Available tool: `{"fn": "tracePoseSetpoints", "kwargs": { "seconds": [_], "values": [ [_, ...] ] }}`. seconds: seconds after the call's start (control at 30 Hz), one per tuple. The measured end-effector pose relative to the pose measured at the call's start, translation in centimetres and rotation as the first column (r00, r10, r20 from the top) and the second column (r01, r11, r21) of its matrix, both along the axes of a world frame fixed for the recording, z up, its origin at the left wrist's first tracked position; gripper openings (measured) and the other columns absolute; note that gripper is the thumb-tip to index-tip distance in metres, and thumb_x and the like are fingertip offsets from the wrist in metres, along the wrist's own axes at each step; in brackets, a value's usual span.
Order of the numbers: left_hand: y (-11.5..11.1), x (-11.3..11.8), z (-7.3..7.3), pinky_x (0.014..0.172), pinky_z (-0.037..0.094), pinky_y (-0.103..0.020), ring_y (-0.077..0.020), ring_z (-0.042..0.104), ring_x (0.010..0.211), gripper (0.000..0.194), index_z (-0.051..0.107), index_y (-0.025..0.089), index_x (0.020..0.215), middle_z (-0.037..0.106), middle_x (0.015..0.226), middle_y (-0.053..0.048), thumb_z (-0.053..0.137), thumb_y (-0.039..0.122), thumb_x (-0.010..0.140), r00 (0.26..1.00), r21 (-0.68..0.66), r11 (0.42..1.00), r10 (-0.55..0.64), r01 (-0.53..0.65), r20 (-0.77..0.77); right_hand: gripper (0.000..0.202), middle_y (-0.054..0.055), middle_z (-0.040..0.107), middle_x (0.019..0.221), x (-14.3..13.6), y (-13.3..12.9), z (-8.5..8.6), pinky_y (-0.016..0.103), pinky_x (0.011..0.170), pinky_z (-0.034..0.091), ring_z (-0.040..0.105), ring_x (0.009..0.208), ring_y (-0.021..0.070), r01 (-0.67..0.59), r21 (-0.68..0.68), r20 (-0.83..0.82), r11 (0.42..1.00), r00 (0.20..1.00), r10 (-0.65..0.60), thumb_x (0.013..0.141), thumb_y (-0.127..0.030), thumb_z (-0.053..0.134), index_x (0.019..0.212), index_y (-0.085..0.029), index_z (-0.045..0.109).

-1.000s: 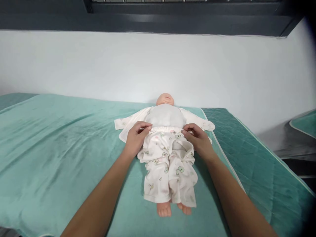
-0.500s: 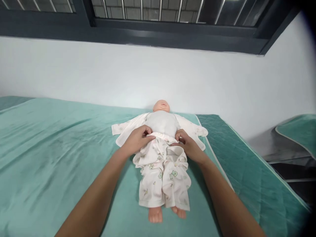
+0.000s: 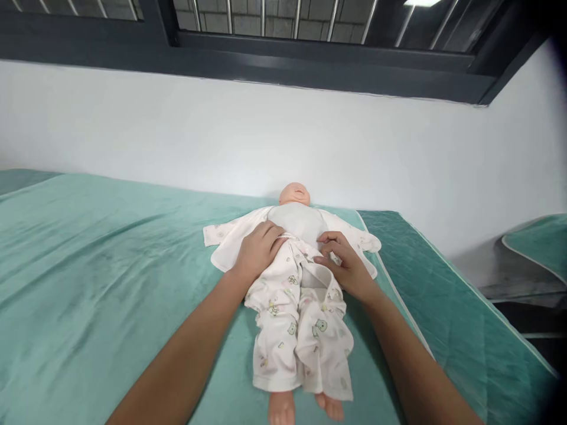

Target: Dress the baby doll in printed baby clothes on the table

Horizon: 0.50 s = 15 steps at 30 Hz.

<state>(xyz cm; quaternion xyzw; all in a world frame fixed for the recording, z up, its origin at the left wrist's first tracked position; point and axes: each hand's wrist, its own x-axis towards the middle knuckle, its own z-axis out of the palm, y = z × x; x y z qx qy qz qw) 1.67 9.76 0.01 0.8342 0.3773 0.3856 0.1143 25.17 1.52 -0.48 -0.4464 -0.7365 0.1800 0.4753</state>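
Observation:
A baby doll (image 3: 295, 193) lies on its back, feet toward me, in an open white jacket (image 3: 233, 239) spread to both sides of its grey-white torso. White patterned trousers (image 3: 279, 319) cover its legs, and the bare feet stick out below. At the waist, my left hand (image 3: 261, 248) is closed on the waistband, its fingertips partly hidden. On the other side of the waist, my right hand (image 3: 343, 262) is beside the trousers with its fingers bent and thumb apart; nothing shows between them.
A teal sheet (image 3: 110, 265) lies under the doll, with a darker quilted mat (image 3: 443, 295) to the right. Behind stands a white wall (image 3: 248, 136) below a dark window frame (image 3: 310, 65). Another teal pad (image 3: 540, 242) is at the far right.
The waistband on the left side sits higher on the torso, with my left hand. My right hand has opened and come off the waistband. The view has shifted slightly.

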Motion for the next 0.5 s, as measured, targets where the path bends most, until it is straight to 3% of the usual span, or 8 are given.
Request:
{"fn": "tracePoseSetpoints", "kwargs": {
  "seconds": [0.07,0.13,0.23,0.33,0.4,0.5],
  "values": [
    [-0.1,0.2,-0.2,0.092,0.041,-0.035,-0.0242,0.055,0.106,0.026,0.067,0.023,0.103,0.064,0.107,-0.009,0.047,0.038,0.095,1.0,0.087,0.996,-0.024,0.023,0.009,0.017,0.007,0.055,0.112,-0.1,0.2,0.1,0.042,0.1,0.037,0.051,0.111,0.0253,0.0,-0.013,-0.038,1.0,0.999,-0.001,0.091,-0.035,0.06,0.078,-0.024,0.055],
    [0.2,0.4,0.0,0.094,0.041,-0.035,-0.0233,0.057,0.104,0.027,0.067,0.023,0.105,0.065,0.106,-0.008,0.045,0.037,0.096,0.997,0.085,0.994,-0.071,0.068,0.034,0.02,0.006,0.058,0.107,-0.2,0.6,0.2,0.04,0.095,0.038,0.053,0.104,0.0242,0.007,-0.041,-0.093,0.999,0.996,-0.01,0.091,-0.036,0.058,0.075,-0.024,0.053],
    [1.1,0.6,0.7,0.089,0.042,-0.034,-0.0227,0.061,0.097,0.029,0.067,0.025,0.106,0.069,0.102,-0.005,0.044,0.04,0.096,0.995,-0.03,0.996,-0.079,0.081,0.065,0.025,0.001,0.057,0.085,0.0,1.9,0.4,0.033,0.077,0.038,0.051,0.082,0.0189,0.062,-0.14,-0.168,0.988,0.982,-0.086,0.091,-0.04,0.058,0.074,-0.023,0.05],
    [2.7,0.7,1.4,0.079,0.043,-0.033,-0.0207,0.06,0.082,0.03,0.067,0.024,0.099,0.068,0.087,-0.002,0.049,0.046,0.092,0.987,-0.224,0.97,-0.068,0.099,0.144,0.029,-0.004,0.041,0.064,0.2,4.0,0.8,0.029,0.062,0.029,0.037,0.064,0.0147,0.124,-0.243,-0.17,0.962,0.971,-0.168,0.088,-0.046,0.06,0.074,-0.023,0.05],
    [3.8,0.7,1.6,0.073,0.043,-0.03,-0.0185,0.059,0.075,0.032,0.067,0.022,0.094,0.066,0.08,0.0,0.054,0.05,0.087,0.957,-0.374,0.905,-0.098,0.2,0.274,0.033,-0.005,0.038,0.062,0.2,5.3,1.0,0.028,0.059,0.026,0.035,0.062,0.0137,0.102,-0.309,-0.197,0.946,0.966,-0.169,0.085,-0.049,0.063,0.072,-0.022,0.05],
    [4.9,0.5,1.4,0.071,0.044,-0.028,-0.0166,0.059,0.074,0.037,0.068,0.02,0.093,0.067,0.083,-0.001,0.063,0.054,0.079,0.87,-0.527,0.76,-0.1,0.38,0.483,0.036,-0.004,0.043,0.065,0.0,6.4,1.0,0.026,0.058,0.028,0.036,0.061,0.0126,-0.006,-0.413,-0.396,0.911,0.902,-0.173,0.081,-0.051,0.067,0.07,-0.021,0.05]
  ]
}}
